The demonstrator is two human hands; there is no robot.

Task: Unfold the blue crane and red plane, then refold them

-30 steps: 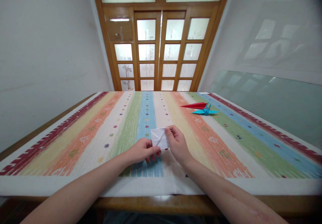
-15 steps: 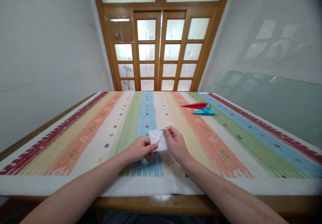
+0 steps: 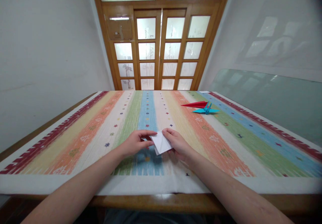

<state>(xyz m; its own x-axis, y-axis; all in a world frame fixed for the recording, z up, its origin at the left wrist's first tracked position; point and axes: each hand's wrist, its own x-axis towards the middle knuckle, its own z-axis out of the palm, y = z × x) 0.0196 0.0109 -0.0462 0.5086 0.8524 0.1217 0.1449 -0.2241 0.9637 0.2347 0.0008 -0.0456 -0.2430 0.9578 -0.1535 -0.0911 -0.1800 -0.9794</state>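
Observation:
A small folded square of white paper [image 3: 162,143] is held above the near middle of the tablecloth, tilted, with creases and layered edges showing. My right hand [image 3: 177,143] pinches its right side, thumb on top and the other fingers partly hidden beneath. On the left, my left hand [image 3: 137,142] has thumb and index finger apart, with a gap between them. Its index fingertip touches the paper's upper left edge, and the thumb tip is close to the left corner.
Farther back on the right of the striped tablecloth [image 3: 100,138] lie a blue origami crane [image 3: 206,109] and a red paper plane [image 3: 195,104]. The wooden table edge [image 3: 156,202] runs along the front. Beyond stands a wooden glazed door [image 3: 161,49]; a pale green glass panel [image 3: 266,100] is at right.
The white paper has turned, so a corner now points down toward me. My left hand has loosened from its lower left part, its fingers spreading apart. My right hand still grips it.

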